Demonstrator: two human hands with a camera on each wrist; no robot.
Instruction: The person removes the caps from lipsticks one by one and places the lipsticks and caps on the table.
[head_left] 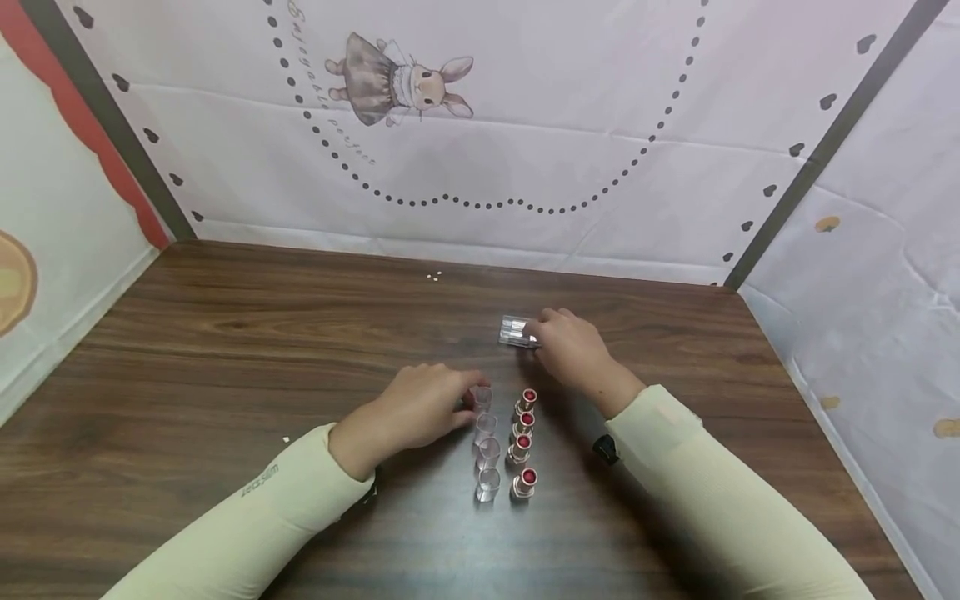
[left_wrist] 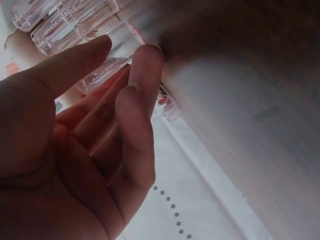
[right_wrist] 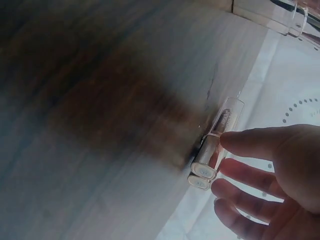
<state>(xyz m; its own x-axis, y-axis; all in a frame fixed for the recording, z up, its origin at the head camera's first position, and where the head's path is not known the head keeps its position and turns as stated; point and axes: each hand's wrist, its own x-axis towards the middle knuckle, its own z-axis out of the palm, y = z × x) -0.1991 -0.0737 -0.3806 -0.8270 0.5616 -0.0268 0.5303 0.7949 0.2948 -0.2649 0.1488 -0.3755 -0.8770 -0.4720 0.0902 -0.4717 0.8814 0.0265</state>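
Observation:
Several uncapped lipsticks (head_left: 522,448) with red tips stand in a line on the table. Left of them runs a matching line of clear lipstick caps (head_left: 487,454). My left hand (head_left: 420,406) is at the farthest cap (left_wrist: 112,62), its thumb and index finger on either side without a visible firm pinch. Beyond the lines, capped lipsticks (head_left: 513,331) lie flat, side by side. My right hand (head_left: 572,350) has its thumb and fingertips on the right end of one lying lipstick (right_wrist: 205,162), pinching it. Part of that lipstick is hidden behind the fingers.
The brown wooden table (head_left: 247,333) meets a hanging printed cloth (head_left: 525,158) at the back, with more cloth on both sides. Small white bits (head_left: 433,276) lie near the back edge. Another white speck (head_left: 286,439) is beside my left sleeve.

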